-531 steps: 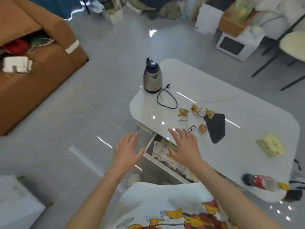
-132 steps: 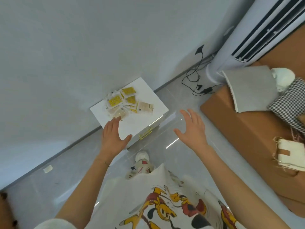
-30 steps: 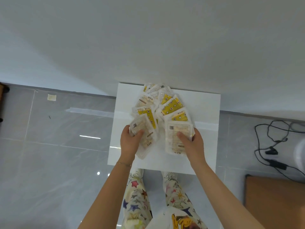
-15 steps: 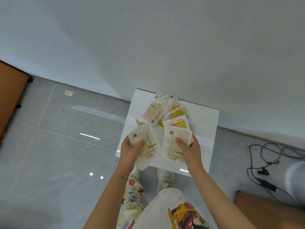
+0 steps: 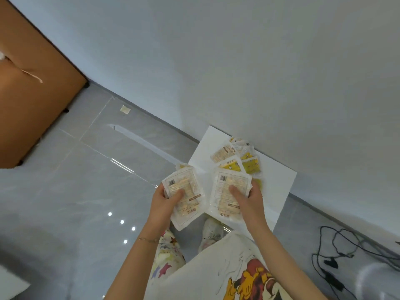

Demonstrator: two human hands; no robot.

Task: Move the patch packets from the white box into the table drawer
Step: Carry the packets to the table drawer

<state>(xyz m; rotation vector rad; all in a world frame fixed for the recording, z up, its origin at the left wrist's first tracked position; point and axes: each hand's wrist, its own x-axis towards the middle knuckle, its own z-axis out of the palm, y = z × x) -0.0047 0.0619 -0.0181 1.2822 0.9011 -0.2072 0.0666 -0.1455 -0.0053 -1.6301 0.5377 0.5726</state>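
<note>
Because the table drawer is nowhere in view, the coming move turns on how the packets lie about the white box (image 5: pixel 279 187), which stands on the floor against the wall, straight ahead of the person's feet. The left hand (image 5: pixel 161 204) pinches one patch packet (image 5: pixel 190 204), thumb on its face and fingers curled behind, just off the box's near left corner and over the floor. The right hand (image 5: pixel 251 202) grips a second packet (image 5: pixel 223 202) the same way, above the box's near edge. Whether more lie stacked behind either one cannot be told. Each held packet runs its long axis away from the person toward the wall, the left one tilted a little.

The remaining packets (image 5: pixel 236 159) lie fanned and overlapping on the far part of the box top, just beyond the right hand, which is the nearer to them. With both hands full, the carry to the drawer looks due.

Each held packet shows a barcode at its far left corner, a brown band lower down, and characters by its near edge too small to read. Those on the box show yellow faces with illegible print.
</note>
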